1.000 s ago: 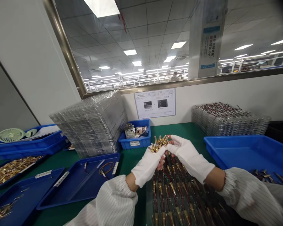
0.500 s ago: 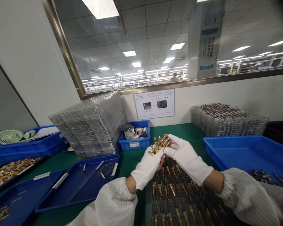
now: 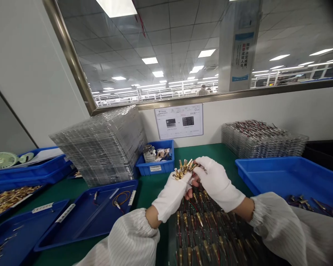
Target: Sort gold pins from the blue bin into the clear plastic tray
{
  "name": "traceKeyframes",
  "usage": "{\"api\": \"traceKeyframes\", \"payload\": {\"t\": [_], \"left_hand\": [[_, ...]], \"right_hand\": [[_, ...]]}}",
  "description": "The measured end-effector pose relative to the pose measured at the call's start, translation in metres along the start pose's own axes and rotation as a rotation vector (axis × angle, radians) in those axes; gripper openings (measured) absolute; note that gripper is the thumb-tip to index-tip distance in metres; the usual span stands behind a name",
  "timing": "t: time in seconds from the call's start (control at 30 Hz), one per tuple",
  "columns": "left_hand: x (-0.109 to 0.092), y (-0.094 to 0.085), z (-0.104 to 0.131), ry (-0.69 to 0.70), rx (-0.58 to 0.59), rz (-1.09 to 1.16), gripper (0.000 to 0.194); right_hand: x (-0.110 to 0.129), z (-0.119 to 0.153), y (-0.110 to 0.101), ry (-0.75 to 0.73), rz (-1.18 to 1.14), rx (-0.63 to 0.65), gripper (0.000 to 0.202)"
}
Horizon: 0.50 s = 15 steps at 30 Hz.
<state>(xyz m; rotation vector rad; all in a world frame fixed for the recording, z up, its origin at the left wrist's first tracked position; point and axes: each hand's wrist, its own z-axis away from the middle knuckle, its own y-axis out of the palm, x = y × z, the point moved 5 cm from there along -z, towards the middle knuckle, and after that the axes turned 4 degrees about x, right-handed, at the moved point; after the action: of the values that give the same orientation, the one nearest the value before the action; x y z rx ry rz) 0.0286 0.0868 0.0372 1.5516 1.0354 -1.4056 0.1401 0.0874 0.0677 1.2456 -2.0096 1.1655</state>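
Observation:
My left hand (image 3: 170,194), in a white glove with bare fingertips, is closed around a bunch of small brass cylinders (image 3: 185,168) that stick up above it. My right hand (image 3: 218,183), gloved the same way, meets it from the right. Its bent fingers are closed at the bunch's right side, and what they pinch is hidden. Below both hands lies a clear plastic tray (image 3: 174,236) with rows of brass cylinders on red and black wires.
Stacked clear trays (image 3: 113,147) stand at left, with a wired-parts stack (image 3: 262,138) at back right. A small blue bin (image 3: 155,169) sits behind my hands. Blue trays (image 3: 86,218) lie at left; a larger blue tray (image 3: 283,173) holds metal parts at right.
The view has shifted slightly to the right. My right hand's fingers have bent in lower toward the bunch, which stays in my left hand.

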Motion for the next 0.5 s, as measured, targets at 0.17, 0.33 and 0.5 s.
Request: {"api": "traceKeyframes", "payload": {"t": [0.17, 0.33, 0.5], "left_hand": [[0.005, -0.004, 0.003, -0.057, -0.148, 0.007, 0.024], [-0.012, -0.013, 0.003, 0.218, -0.208, -0.272, 0.017], [-0.015, -0.012, 0.001, 0.233, -0.089, -0.301, 0.014]], "right_hand": [[0.015, 0.001, -0.001, -0.099, 0.137, 0.03, 0.013], [-0.007, -0.002, 0.011, 0.194, -0.437, 0.203, 0.009], [-0.017, -0.002, 0.009, 0.342, -0.647, 0.175, 0.011]]}}
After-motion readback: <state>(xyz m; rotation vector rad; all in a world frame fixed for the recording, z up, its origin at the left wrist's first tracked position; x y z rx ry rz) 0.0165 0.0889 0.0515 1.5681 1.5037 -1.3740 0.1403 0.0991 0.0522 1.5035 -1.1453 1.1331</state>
